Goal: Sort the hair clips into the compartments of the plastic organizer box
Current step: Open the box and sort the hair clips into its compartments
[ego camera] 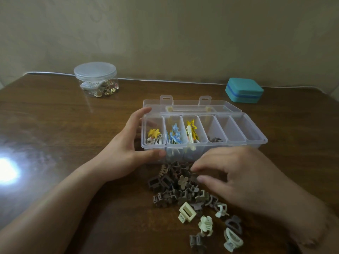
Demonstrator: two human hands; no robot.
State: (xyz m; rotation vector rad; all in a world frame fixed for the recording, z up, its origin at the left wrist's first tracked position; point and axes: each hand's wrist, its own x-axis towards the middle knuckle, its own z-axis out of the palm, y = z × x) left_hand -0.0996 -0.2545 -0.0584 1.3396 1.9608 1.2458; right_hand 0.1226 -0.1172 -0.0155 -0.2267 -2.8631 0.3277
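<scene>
**Hair clips: loose pile in front of the box, sorting partly done**

Head view. The hair clips [185, 191] lie in a loose heap on the wooden table [55, 125], just in front of the clear organizer box [255, 143], whose lid is folded back behind it. Most of the heap is brown; a few cream clips [186, 214] sit at its near edge. Counting from the left, the first three compartments hold coloured clips — yellow stars [154, 133], blue stars [175, 132], a yellow star outline with a pale bar clip. The fourth holds a few brown clips [215, 139]. The two on the right look unfilled.

Hands. The left hand [128, 149] grips the left end of the box, thumb on the front wall and fingers over the far corner, steadying it. The right hand [236, 176] hovers over the pile, fingers loosely spread and reaching down; motion blur prevents telling whether it already pinches a clip.

Handling judgement. These appear to be small, light, rigid plastic claw clips with smooth surfaces — likely to slip or tangle by their teeth. A pinch across the body seems safer than one on the sprung tabs, which would open the clip.

Also on the table: a lidded clear jar [95, 79] with trinkets, and a teal case [244, 90], both well apart from the work.
</scene>
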